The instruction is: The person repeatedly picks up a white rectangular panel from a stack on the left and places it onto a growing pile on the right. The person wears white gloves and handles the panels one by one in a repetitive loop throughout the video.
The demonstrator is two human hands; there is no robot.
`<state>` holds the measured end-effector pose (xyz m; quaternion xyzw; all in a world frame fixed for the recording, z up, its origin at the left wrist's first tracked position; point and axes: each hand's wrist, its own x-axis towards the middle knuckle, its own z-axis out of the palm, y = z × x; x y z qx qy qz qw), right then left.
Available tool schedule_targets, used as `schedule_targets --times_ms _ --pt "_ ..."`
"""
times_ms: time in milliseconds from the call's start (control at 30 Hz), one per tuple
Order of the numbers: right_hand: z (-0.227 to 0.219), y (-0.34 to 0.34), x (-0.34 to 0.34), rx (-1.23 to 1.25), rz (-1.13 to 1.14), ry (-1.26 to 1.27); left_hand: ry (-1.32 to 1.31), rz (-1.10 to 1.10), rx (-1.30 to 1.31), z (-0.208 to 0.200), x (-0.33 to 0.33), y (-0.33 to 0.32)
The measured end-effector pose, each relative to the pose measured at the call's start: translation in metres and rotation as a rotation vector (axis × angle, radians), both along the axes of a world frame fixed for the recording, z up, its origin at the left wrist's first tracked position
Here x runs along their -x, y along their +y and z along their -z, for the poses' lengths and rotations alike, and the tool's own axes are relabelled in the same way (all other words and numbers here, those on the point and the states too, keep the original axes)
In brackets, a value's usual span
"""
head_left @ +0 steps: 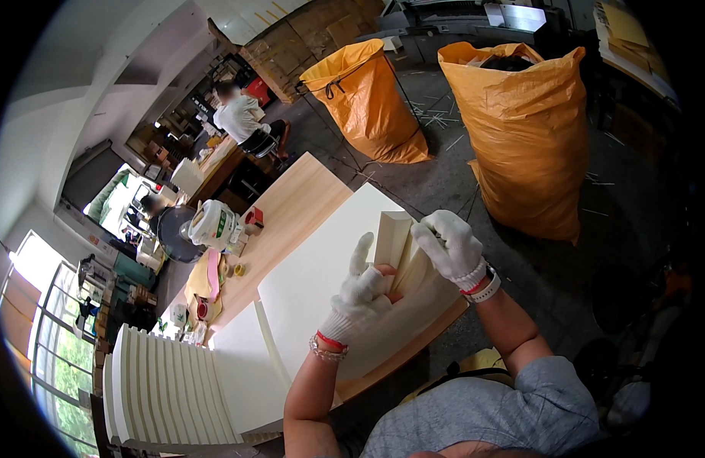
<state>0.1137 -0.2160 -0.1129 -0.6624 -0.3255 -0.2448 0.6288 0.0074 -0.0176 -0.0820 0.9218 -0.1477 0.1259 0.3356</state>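
Both hands wear white knit gloves. My left hand [360, 294] grips the lower part of a stack of cream folded card pieces [398, 244], held upright over a large cream sheet [322, 282] on a wooden table [291, 206]. Above it, my right hand [452, 244] closes over the stack's upper right edge. A row of similar folded cream pieces [169, 385] stands on edge at the lower left.
Two tall orange sacks [368, 99] [524, 130] stand on the dark floor beyond the table. Tape rolls and a white bottle [211, 223] sit at the table's left end. A seated person [242, 118] works at a far table. Windows are at the left.
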Motion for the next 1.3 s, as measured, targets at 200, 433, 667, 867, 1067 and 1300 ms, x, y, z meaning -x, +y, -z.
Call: schedule_targets --times_ms 200,433,667,867,1067,1300 --pt "0.001 -0.002 -0.002 0.013 0.001 -0.063 -0.040 0.024 0.002 -0.003 0.002 0.001" --pt "-0.001 -0.001 0.000 -0.003 -0.002 -0.012 -0.069 0.110 -0.047 -0.003 -0.004 0.005" --pt "-0.001 0.000 0.001 -0.018 -0.004 -0.006 -0.049 -0.005 0.006 0.003 0.000 0.001" --pt "-0.001 -0.003 0.001 0.009 -0.011 -0.030 -0.139 0.055 -0.084 -0.001 -0.001 0.001" --pt "-0.001 0.000 0.000 -0.003 -0.001 -0.009 -0.067 0.099 -0.034 0.002 -0.003 0.007" --pt "0.006 0.001 -0.003 -0.003 0.009 -0.020 -0.047 -0.015 -0.034 0.002 0.001 0.000"
